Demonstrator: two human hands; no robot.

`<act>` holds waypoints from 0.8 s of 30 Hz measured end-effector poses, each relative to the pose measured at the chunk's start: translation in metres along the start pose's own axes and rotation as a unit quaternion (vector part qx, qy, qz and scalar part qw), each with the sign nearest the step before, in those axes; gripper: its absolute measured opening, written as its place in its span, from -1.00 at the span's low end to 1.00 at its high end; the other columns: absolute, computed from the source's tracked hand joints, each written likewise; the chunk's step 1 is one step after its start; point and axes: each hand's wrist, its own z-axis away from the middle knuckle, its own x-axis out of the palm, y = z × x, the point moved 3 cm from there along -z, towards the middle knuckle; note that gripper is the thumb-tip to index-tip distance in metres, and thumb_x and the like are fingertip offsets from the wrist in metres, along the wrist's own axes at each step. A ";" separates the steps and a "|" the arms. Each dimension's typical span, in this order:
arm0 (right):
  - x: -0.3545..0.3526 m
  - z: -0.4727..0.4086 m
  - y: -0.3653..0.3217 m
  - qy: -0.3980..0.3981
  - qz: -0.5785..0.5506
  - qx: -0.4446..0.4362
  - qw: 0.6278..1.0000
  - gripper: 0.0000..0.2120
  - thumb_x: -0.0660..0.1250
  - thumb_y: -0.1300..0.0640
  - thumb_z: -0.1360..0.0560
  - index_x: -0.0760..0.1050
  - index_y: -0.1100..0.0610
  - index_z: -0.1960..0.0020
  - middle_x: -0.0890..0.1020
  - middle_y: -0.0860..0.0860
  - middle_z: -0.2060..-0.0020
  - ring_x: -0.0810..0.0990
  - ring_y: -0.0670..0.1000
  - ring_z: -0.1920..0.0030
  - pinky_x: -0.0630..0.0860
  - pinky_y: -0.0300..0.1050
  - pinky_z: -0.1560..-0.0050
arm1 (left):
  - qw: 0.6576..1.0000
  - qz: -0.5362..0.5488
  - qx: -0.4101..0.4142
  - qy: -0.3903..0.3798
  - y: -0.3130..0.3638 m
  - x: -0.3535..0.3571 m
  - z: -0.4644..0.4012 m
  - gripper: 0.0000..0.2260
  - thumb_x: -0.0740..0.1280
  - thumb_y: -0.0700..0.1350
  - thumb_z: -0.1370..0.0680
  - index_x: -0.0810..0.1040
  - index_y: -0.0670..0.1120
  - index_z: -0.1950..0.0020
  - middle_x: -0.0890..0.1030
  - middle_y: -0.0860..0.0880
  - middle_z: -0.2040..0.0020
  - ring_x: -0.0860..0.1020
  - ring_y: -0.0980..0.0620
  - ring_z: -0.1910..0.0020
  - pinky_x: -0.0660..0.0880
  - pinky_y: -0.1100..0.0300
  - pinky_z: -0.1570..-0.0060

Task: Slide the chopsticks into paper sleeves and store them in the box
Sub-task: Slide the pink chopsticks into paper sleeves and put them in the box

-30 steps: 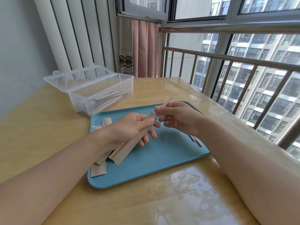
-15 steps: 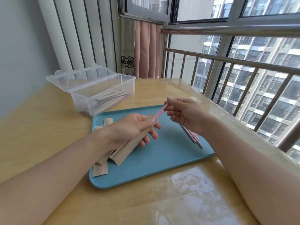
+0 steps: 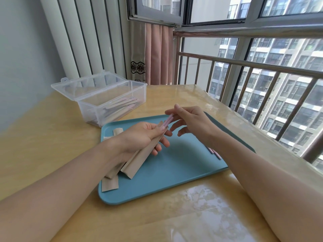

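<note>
L hand [image 3: 139, 137] grips sleeve [image 3: 139, 158] over tray [image 3: 174, 180]; pink chopsticks [image 3: 167, 120] stick out of sleeve mouth just past L thumb tip. R hand [image 3: 190, 122] pinches their top end w/ thumb + index, other fingers spread. Spare sleeves [image 3: 111, 185] under L wrist. Loose chopsticks [image 3: 215, 153] behind R wrist. Box [image 3: 111, 102] w/ lid open, beyond L fingers.

Pink chopsticks [image 3: 167, 120] protrude from a tan paper sleeve [image 3: 139, 158]; the clear box [image 3: 111, 103] stands open.
</note>
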 end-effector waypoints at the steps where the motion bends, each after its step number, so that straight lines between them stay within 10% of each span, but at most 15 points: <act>1: 0.001 0.001 0.000 -0.010 -0.002 0.001 1.000 -0.61 0.14 0.00 -0.70 0.60 0.25 -0.20 0.71 0.14 0.07 0.66 0.08 0.18 0.58 -0.03 0.21 | 1.000 0.001 0.000 -0.001 0.000 0.000 0.000 -0.69 0.23 0.00 -0.66 0.59 -0.22 -0.16 0.65 -0.05 0.28 0.50 0.10 0.45 0.47 0.29 0.46; 24: 0.008 0.005 -0.008 -0.039 0.130 -0.063 0.989 -0.78 0.23 0.20 -0.67 0.60 0.20 -0.22 0.67 0.06 0.16 0.57 0.00 0.23 0.55 -0.16 0.30 | 1.000 0.012 0.011 -0.006 0.000 -0.006 -0.005 -0.66 0.23 0.00 -0.67 0.56 -0.26 -0.21 0.66 -0.05 0.24 0.51 0.10 0.43 0.47 0.29 0.44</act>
